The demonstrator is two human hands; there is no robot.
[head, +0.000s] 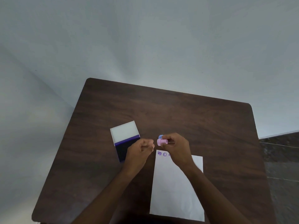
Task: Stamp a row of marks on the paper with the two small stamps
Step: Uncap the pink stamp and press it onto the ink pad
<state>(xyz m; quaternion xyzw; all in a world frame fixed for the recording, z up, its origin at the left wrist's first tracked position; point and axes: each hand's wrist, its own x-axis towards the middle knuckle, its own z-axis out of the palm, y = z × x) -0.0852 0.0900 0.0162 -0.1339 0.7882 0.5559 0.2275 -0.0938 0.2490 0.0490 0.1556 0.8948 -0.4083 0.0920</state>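
A white sheet of paper (177, 188) lies on the dark wooden table (178, 113), with purple stamped marks (162, 153) along its top left edge. My right hand (178, 146) holds a small pink stamp (162, 141) sideways just above the paper's top edge. A blue stamp (160, 136) peeks out behind it, also at my right fingers. My left hand (142, 149) hovers a little left of the pink stamp, fingers curled, holding nothing visible. It partly covers the open ink pad (124, 139), whose white lid is flipped back.
The table's far half carries nothing. A pale wall rises behind it. A dark tiled floor (281, 167) shows past the table's right edge.
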